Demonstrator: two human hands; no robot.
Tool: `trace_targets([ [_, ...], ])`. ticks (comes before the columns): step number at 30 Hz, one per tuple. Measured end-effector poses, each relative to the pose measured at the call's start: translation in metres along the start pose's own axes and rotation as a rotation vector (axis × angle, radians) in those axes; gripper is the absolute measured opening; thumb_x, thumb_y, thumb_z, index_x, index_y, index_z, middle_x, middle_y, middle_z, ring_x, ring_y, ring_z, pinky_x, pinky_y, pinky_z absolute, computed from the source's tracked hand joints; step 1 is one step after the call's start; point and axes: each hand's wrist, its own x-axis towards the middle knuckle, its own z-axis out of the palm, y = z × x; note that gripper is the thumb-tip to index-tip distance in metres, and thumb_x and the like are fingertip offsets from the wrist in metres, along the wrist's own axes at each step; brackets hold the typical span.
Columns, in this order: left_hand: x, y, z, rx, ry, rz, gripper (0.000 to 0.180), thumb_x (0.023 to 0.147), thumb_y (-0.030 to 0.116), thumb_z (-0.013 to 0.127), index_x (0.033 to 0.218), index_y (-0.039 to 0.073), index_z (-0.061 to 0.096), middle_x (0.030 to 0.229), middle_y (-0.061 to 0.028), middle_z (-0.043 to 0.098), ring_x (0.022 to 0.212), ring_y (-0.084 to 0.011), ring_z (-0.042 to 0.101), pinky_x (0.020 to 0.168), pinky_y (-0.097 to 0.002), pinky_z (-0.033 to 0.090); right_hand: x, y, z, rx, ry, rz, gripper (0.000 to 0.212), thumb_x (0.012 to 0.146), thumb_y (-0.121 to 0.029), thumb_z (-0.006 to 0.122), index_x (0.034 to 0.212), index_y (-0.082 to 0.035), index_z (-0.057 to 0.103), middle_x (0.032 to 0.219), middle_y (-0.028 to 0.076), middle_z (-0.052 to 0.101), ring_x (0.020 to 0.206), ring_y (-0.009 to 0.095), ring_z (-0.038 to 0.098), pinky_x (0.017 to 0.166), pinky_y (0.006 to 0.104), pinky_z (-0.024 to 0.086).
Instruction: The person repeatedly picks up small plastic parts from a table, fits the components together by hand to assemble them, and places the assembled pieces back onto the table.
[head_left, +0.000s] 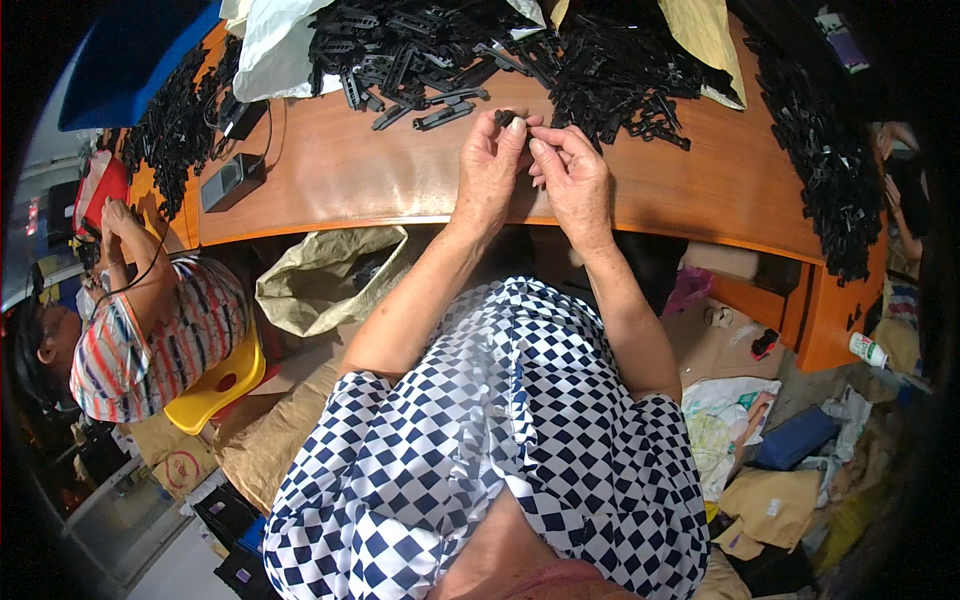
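Note:
Both my hands are raised close together over the front half of the brown wooden table [350,165]. Between the thumb and fingers of my left hand [484,170] is a small black plastic part [504,117]. My right hand [574,180] is closed in a pinch just beside it, fingertips almost touching the left thumb; what it grips is too small to make out. Beyond my left hand lies a heap of black plastic clips [400,60]. A second heap of thinner black plastic pieces [625,85] spreads beyond my right hand.
More black parts lie at the table's left [170,130] and right [825,170]. A dark box with a cable [233,183] stands at left. An open woven sack [325,285] sits below the edge. A co-worker in a striped top [165,330] sits at left by a yellow stool [225,385].

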Motion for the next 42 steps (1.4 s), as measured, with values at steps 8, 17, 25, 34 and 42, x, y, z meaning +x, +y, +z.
trace_targets([
  [8,-0.005,0.0,-0.002,0.17,0.027,-0.033,0.023,0.095,0.02,0.054,0.109,0.002,0.053,0.1,-0.0079,0.061,0.087,-0.0125,0.059,0.075,-0.0253,0.051,-0.006,0.005,-0.002,0.097,-0.013,0.003,0.012,0.086,-0.002,0.062,0.096,0.003,0.063,0.085,0.007,0.061,0.065,0.011,0.061,0.053,0.0229,0.05],
  [17,-0.003,0.008,0.0,0.221,-0.045,-0.071,0.022,0.095,0.019,0.055,0.107,0.0,0.055,0.101,-0.0093,0.062,0.088,-0.014,0.061,0.076,-0.0261,0.053,-0.008,0.007,-0.009,0.055,-0.022,-0.025,0.012,0.085,-0.001,0.063,0.096,0.003,0.063,0.088,0.007,0.061,0.062,0.011,0.06,0.052,0.022,0.049],
  [25,-0.005,0.014,-0.006,0.155,-0.067,0.036,0.02,0.094,0.018,0.056,0.106,0.001,0.056,0.101,-0.0084,0.064,0.091,-0.0134,0.061,0.079,-0.0268,0.051,-0.008,-0.009,-0.011,-0.143,-0.004,-0.108,0.028,0.081,-0.009,0.069,0.105,0.001,0.058,0.091,0.01,0.061,0.075,0.014,0.062,0.061,0.0266,0.051],
  [34,-0.009,0.037,-0.013,0.081,-0.24,0.081,0.023,0.093,0.019,0.057,0.108,0.001,0.057,0.106,-0.0118,0.064,0.094,-0.0179,0.061,0.087,-0.0311,0.05,-0.006,-0.029,-0.012,-0.089,-0.206,-0.011,0.041,0.079,-0.026,0.075,0.104,0.001,0.056,0.087,0.014,0.065,0.075,0.019,0.066,0.064,0.0293,0.054],
  [42,-0.01,0.035,-0.015,0.07,-0.257,0.213,0.023,0.092,0.02,0.059,0.104,0.0,0.057,0.102,-0.0126,0.063,0.092,-0.0192,0.061,0.082,-0.0327,0.053,-0.01,-0.032,-0.001,-0.164,-0.152,-0.093,0.031,0.079,-0.021,0.074,0.092,0.002,0.058,0.079,0.011,0.063,0.067,0.019,0.065,0.058,0.0288,0.053],
])
